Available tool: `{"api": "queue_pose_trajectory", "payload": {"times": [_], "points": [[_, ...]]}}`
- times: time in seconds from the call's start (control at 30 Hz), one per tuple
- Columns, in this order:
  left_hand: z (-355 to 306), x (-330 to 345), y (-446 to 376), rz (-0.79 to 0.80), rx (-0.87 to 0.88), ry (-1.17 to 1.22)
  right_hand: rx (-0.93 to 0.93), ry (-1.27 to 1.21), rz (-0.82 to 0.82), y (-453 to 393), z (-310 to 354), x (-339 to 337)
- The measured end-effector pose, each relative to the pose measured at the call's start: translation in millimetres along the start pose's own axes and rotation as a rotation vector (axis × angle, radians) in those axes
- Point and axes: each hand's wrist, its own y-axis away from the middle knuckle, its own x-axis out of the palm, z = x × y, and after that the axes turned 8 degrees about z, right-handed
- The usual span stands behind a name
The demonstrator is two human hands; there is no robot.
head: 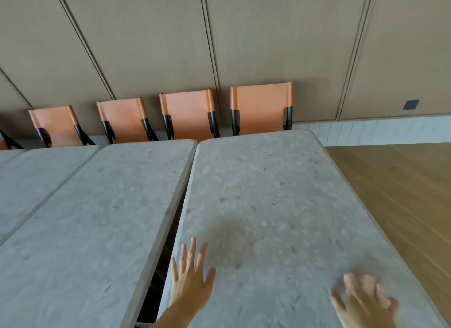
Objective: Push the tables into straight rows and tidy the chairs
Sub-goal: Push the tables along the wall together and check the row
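I see my left hand (189, 282) reaching forward from the bottom edge, palm down, fingers straight and spread, thumb splayed out to the right; its bare forearm runs back down out of view; it holds nothing. My right hand (363, 301) sits low at the right, blurred, palm down too, fingers spread and only slightly bent, thumb pointing left toward the other hand; its wrist is cut off by the frame. The two hands are well apart, both flat over the desk (268, 193); whether they press on it I cannot tell.
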Motion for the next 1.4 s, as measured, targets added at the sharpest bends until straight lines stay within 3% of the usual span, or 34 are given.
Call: {"api": "queue_pose_trajectory", "payload": {"times": [0.13,0.27,0.4,0.57,0.73,0.87,0.97,1.13,1.27,1.4], "points": [[-9.9,4.8,-43.1,-0.029,0.019,-0.035,-0.25,-0.103,-0.155,-0.2,47.7,40.1],[-4.9,22.2,-66.4,-0.082,0.014,0.006,-0.411,-0.11,-0.153,-21.8,73.4,72.4],[-0.7,32.4,-69.4,-0.107,0.018,-0.023,-0.449,-0.228,-0.213,-39.0,77.6,70.9],[1.9,39.6,-75.4,-0.102,0.037,-0.051,-0.453,-0.164,-0.225,-44.6,78.4,66.3],[-2.7,30.0,-62.3,-0.136,0.031,-0.115,-0.375,-0.256,-0.295,-28.0,82.1,60.7],[-14.6,18.7,-22.0,-0.135,-0.125,-0.008,-0.552,-0.271,-0.418,-8.0,79.5,49.5],[-18.8,24.1,18.8,-0.014,-0.213,0.002,-0.583,-0.291,-0.318,9.2,81.1,50.2],[-16.1,27.0,31.0,0.066,-0.171,-0.025,-0.468,-0.19,-0.031,32.9,90.5,67.0],[-17.2,29.1,29.5,0.05,-0.168,-0.042,-0.436,-0.208,-0.011,42.0,98.2,59.1],[-16.0,32.6,29.5,0.037,-0.175,-0.051,-0.425,-0.074,0.082,45.5,96.4,54.1]]}}
